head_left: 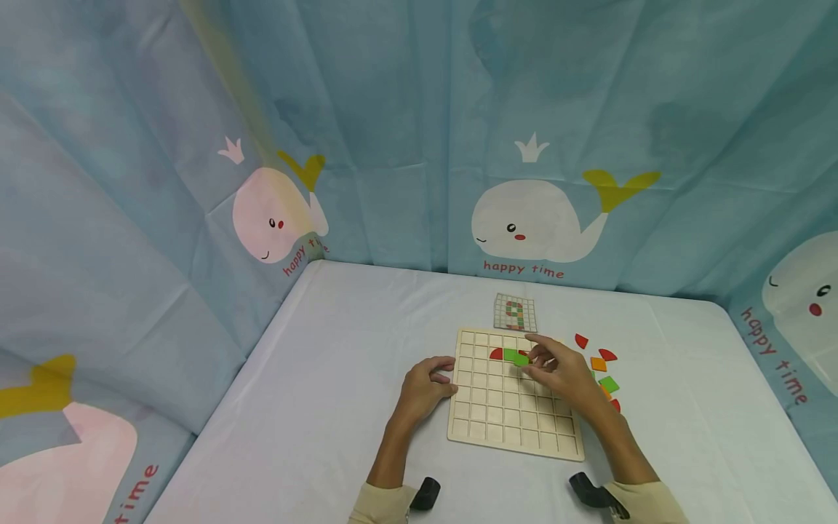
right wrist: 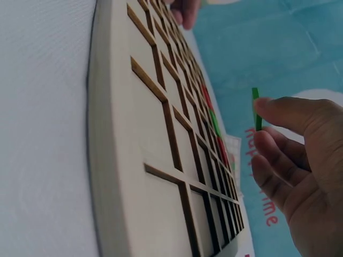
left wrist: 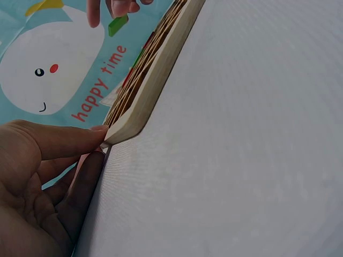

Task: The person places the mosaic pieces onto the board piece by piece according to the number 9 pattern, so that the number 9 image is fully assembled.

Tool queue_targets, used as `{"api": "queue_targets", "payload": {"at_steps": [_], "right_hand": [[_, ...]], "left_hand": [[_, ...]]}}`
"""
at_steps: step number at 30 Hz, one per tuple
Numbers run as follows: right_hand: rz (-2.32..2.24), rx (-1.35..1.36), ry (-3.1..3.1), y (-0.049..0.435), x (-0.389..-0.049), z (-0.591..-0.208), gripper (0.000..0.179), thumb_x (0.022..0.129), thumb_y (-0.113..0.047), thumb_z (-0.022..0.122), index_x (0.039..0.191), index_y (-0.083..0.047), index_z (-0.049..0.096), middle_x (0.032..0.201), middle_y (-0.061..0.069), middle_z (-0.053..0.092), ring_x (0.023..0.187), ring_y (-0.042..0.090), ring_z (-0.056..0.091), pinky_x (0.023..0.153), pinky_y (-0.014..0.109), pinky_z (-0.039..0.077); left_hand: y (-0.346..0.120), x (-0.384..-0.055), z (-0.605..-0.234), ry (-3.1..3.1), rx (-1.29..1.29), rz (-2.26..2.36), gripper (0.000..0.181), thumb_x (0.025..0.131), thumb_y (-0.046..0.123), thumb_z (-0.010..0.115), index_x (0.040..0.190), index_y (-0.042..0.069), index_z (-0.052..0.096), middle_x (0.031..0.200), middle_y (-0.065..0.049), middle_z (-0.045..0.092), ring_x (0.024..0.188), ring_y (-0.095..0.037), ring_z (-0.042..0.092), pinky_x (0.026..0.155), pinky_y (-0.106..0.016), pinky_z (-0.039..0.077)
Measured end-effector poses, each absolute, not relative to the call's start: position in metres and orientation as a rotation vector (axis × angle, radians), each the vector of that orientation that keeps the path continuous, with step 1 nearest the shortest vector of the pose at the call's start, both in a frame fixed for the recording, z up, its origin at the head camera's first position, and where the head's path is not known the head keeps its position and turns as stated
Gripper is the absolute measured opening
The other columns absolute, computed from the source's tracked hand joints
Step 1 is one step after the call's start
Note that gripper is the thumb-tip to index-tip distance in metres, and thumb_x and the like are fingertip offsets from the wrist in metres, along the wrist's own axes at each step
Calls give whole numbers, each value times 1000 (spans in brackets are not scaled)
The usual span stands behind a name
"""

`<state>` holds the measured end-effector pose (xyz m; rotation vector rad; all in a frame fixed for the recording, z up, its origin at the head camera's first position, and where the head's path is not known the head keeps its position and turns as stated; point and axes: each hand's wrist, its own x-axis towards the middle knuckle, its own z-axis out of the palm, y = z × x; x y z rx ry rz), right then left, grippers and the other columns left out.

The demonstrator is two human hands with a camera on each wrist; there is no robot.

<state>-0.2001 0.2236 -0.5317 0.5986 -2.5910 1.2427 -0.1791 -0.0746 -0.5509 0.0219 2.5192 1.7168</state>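
A square wooden grid board [head_left: 484,407] lies on the table. My left hand [head_left: 419,391] touches its left edge with thumb and fingertips; the left wrist view shows the thumb [left wrist: 69,140] against the board's corner. Above the board's far part, my right hand [head_left: 561,371] pinches a green square tile [head_left: 521,360] between thumb and fingers. In the right wrist view that tile [right wrist: 257,110] stands on edge, apart from the board. A red quarter-round tile [head_left: 497,354] and a green square tile [head_left: 509,354] sit in far cells; another red piece beside them is partly hidden.
Behind the board lies a small pattern card [head_left: 514,313] with a coloured grid. Loose tiles lie to the right, among them a red one [head_left: 581,340], an orange square [head_left: 599,364] and a green square [head_left: 609,383]. A whale-print curtain [head_left: 406,145] surrounds the white table [head_left: 327,407].
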Motion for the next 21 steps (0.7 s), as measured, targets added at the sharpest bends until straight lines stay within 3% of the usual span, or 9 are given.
{"api": "queue_targets", "payload": {"at_steps": [21], "right_hand": [[1302, 620, -2718, 198, -208, -537, 61, 88, 1, 83, 144, 3, 59, 100, 7, 70, 85, 9, 65, 76, 25, 59]], "left_hand": [[-75, -179, -552, 2523, 26, 1716, 51, 83, 2, 84, 132, 10, 73, 122, -6, 74, 97, -15, 69, 82, -33, 57]]}}
